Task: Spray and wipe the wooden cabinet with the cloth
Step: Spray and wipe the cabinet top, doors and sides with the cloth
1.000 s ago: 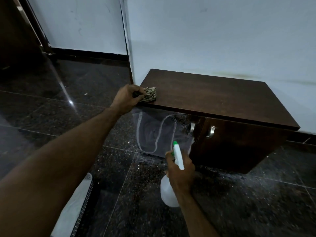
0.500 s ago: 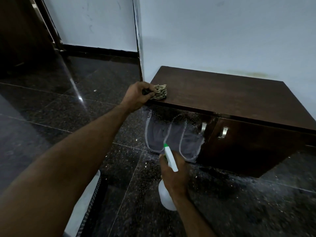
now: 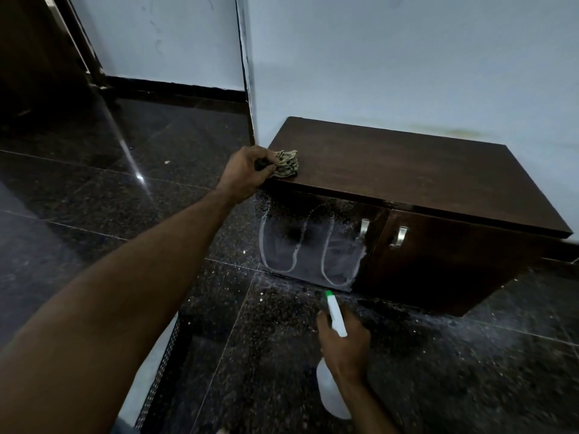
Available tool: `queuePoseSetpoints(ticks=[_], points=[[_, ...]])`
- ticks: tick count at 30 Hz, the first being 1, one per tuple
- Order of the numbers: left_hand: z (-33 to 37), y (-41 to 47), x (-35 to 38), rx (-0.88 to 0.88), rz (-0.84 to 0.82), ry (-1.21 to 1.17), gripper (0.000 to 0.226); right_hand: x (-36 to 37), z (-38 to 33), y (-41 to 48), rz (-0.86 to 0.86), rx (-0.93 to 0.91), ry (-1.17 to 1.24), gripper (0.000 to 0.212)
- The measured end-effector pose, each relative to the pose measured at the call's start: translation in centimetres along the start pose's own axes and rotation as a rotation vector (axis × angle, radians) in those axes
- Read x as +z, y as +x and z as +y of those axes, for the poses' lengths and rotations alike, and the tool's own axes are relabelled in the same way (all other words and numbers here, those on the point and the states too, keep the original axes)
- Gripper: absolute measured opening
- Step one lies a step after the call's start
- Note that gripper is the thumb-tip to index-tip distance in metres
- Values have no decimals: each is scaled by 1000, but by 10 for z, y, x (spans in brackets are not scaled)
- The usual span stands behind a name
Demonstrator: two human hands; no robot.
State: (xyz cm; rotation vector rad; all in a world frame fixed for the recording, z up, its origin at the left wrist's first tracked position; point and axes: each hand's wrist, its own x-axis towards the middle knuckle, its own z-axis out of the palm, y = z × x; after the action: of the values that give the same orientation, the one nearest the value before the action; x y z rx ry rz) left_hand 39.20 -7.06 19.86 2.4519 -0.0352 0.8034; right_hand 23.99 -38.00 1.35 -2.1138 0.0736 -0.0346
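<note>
A low dark wooden cabinet (image 3: 407,170) stands against the white wall, with two doors and metal handles (image 3: 399,236). Its left door is misted and streaked with spray. My left hand (image 3: 247,172) grips a crumpled patterned cloth (image 3: 286,164) at the top's front left corner. My right hand (image 3: 343,346) holds a white spray bottle (image 3: 332,393) low above the floor in front of the cabinet. The bottle's green-tipped nozzle (image 3: 329,294) points at the foot of the left door.
Dark speckled floor tiles (image 3: 156,214) lie all around, dusted with spray droplets below the cabinet. A wall corner (image 3: 247,89) juts out left of the cabinet. A dark door frame (image 3: 78,42) stands at the far left. A perforated bin with a white liner (image 3: 163,364) sits at the lower left.
The view has shifted, so the cabinet sits further right. My right hand with the bottle has dropped lower in front of the left door. The left hand stays on the cloth.
</note>
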Motion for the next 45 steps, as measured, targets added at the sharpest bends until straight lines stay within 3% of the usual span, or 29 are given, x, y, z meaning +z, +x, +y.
queuePoseSetpoints(ticks=[8,13,21,26,33,45], points=[[7,-2,0,-1,2,40,12,-25,18,-12,-51,-50,-85,39],[6,-2,1,-13,-2,31,11,-29,27,-12,-66,-28,-48,22],[10,-4,3,-18,7,35,12,-37,30,-9,-25,-11,-37,17],[11,-5,3,-18,7,40,12,-36,24,-10,23,-35,21,28],[14,-7,1,-19,6,59,13,-38,12,-6,6,-48,41,20],[32,-5,-2,-124,-15,128,16,-41,31,-3,79,151,97,37]])
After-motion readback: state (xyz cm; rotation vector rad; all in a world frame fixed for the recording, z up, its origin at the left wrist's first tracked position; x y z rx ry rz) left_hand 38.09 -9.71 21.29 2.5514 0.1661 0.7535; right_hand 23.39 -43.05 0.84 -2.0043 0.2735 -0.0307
